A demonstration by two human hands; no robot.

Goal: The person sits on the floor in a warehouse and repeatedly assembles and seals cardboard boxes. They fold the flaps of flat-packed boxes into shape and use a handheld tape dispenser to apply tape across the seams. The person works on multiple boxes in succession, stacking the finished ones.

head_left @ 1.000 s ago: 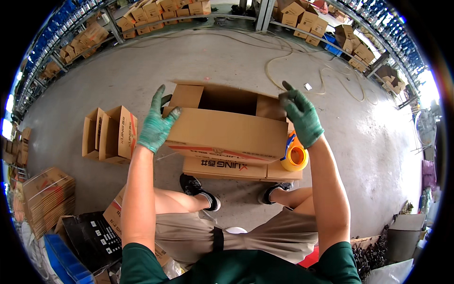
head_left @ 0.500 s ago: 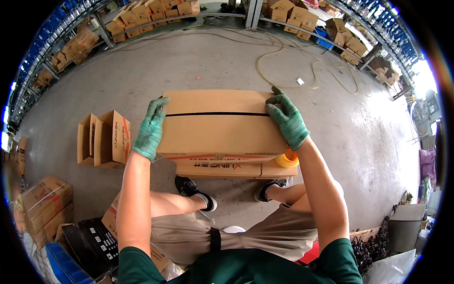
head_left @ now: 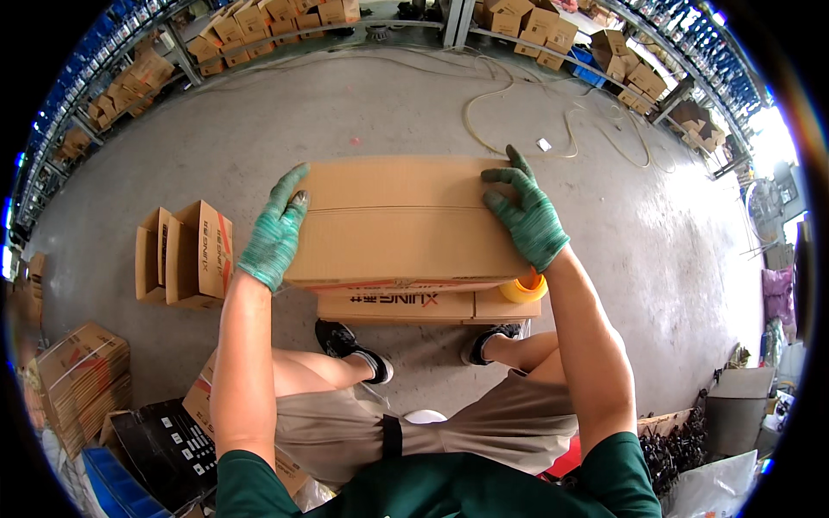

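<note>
A brown cardboard box (head_left: 401, 246) is squeezed between my two gloved hands, its two top flaps meeting in a thin seam across the middle. My left hand (head_left: 275, 233), in a green knit glove, presses the box's left end, thumb near the seam. At the right end, my right hand (head_left: 528, 216) grips the side with its thumb over the top edge. Beneath the box lies a flat stack of cardboard (head_left: 406, 308). An orange-yellow tape roll (head_left: 524, 287) rests there by the right corner, partly covered by the box.
Two open cartons (head_left: 197, 255) stand on the floor at left. Bundled flat cardboard (head_left: 82, 375) and a black box (head_left: 164, 445) lie at lower left. A pale hose (head_left: 471, 116) curls across the floor ahead. Racks with small boxes (head_left: 246, 34) line the far side.
The dark gap between the box's top flaps has shut to a thin seam as my hands press from both ends. My right hand's fingers have shifted slightly upward.
</note>
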